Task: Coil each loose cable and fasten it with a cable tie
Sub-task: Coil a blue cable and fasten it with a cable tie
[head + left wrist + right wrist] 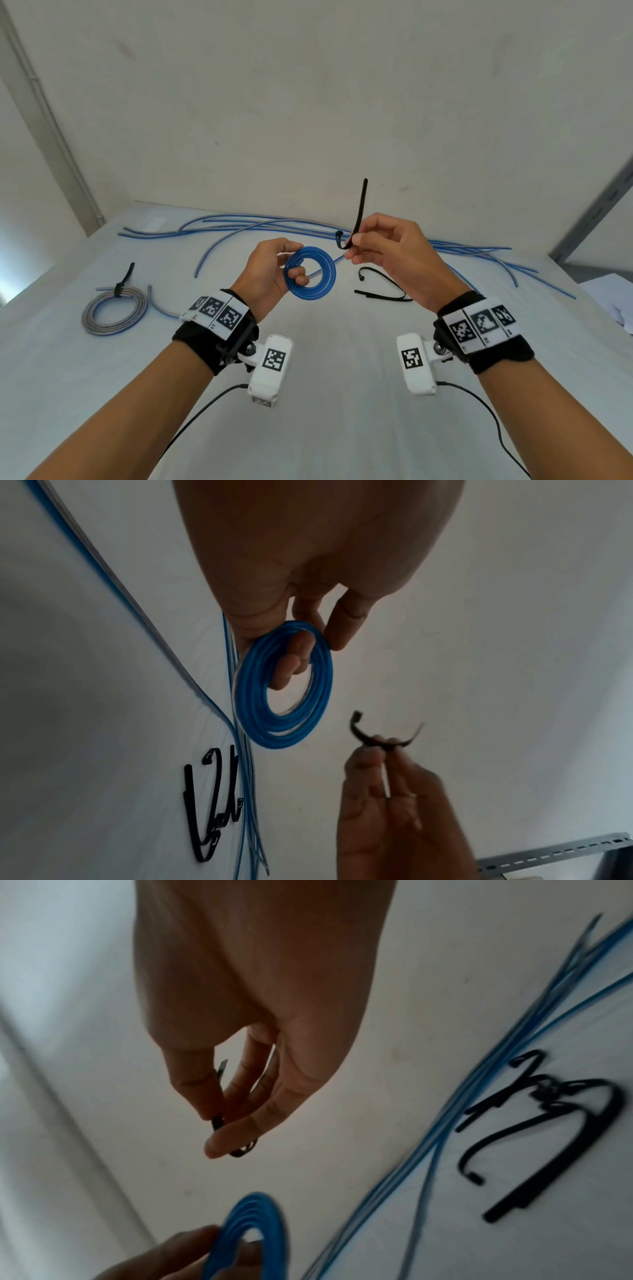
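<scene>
My left hand [274, 270] holds a coiled blue cable [323, 274] above the table, thumb and fingers pinching its left rim; the same coil [322, 685] shows in the left wrist view and the coil's edge [236, 1229] in the right wrist view. My right hand [383, 253] pinches a black cable tie [359, 209] that stands upright, just right of the coil and apart from it. The tie [356, 730] curves over my fingertips, and the tie [218, 1121] sits between thumb and forefinger.
Several loose blue cables [239, 222] lie along the far side of the white table [325, 394]. A grey-blue coil fastened with a tie [114, 310] lies at the left. Spare black ties [380, 291] lie under my right hand. A wall rises behind the table.
</scene>
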